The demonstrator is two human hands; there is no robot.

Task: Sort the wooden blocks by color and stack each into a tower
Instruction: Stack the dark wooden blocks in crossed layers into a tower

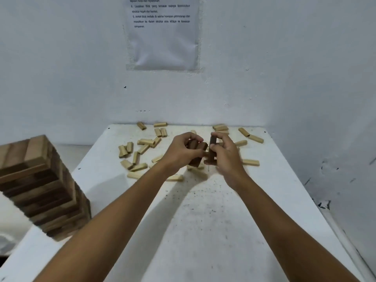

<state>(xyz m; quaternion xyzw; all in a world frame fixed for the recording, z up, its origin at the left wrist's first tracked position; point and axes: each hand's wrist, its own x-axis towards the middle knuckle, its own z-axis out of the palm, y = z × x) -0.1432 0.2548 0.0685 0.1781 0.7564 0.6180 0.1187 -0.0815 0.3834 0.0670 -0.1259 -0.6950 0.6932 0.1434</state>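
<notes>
Left hand has its fingers curled round a couple of dark brown blocks, held side by side and tipped on end above the middle of the bench. Right hand is pinching one more dark block upright between thumb and fingertips, just beside the left hand's pair, nearly touching. Looks to me like the three are being squared up into one layer, though that's a guess.

Spreading out from there: light blocks are scattered all over the far half of the bench, lying flat at every angle, thickest toward the far left, with a few more along the far edge and a handful near the far right corner. None of them are stacked on purpose as far as I can see.

Over at the near left edge there's a tall dark tower already standing, many layers high, leaning a bit in this wide-angle view.

Progress-wise: the dark colour seems almost done, since I can't spot loose dark pieces on the bench besides the ones in hand. The light tower hasn't been started at all, so roughly half the job is left.

There's a printed sheet taped on the wall behind.
</notes>
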